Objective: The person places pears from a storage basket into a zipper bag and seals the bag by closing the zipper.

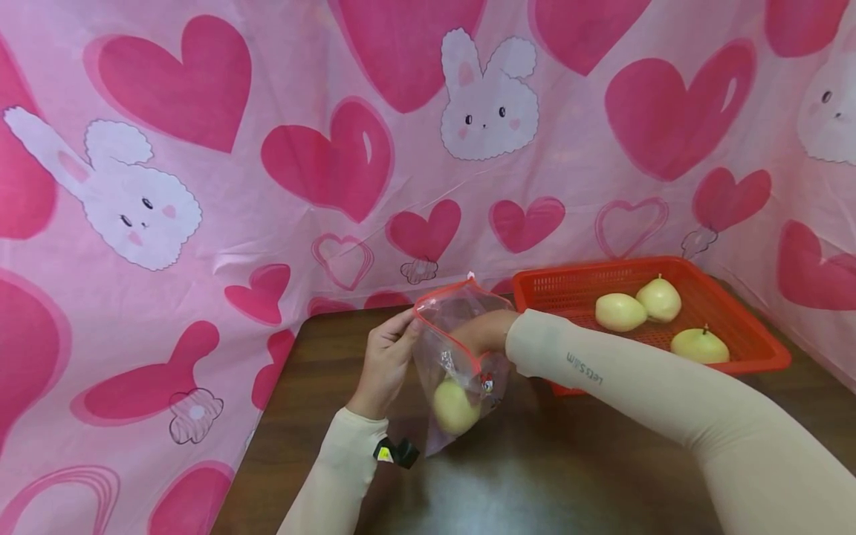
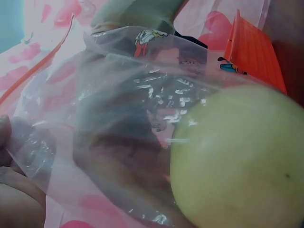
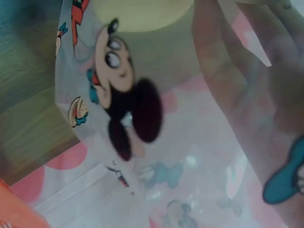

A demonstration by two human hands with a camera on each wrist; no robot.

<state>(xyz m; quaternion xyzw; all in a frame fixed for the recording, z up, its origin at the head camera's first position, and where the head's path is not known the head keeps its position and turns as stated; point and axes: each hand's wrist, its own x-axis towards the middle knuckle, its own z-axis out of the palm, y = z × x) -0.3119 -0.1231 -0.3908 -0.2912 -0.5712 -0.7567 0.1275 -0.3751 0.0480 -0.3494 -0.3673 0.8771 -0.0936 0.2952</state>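
Here, wrist-deep in a bag (image 1: 461, 369)

Head: we see the left hand (image 1: 386, 353) pinching its mouth, the right hand (image 1: 484, 332) reaching inside. Left wrist: a pear (image 2: 237, 156) sits within. Right wrist: we cannot tell whether fingers grip it.

A clear plastic bag (image 3: 190, 123) spans most of the view, printed with a big-eared cartoon face (image 3: 118, 64) and, at right, a blue shape (image 3: 282, 183). Fingers (image 3: 213, 52) show hazily at upper right, beside a pale yellow fruit (image 3: 147, 14). Wood-grained desk (image 3: 28, 95) lies left, pink-and-white cloth (image 3: 31, 187) below, an orange-red object (image 3: 16, 209) lower left.
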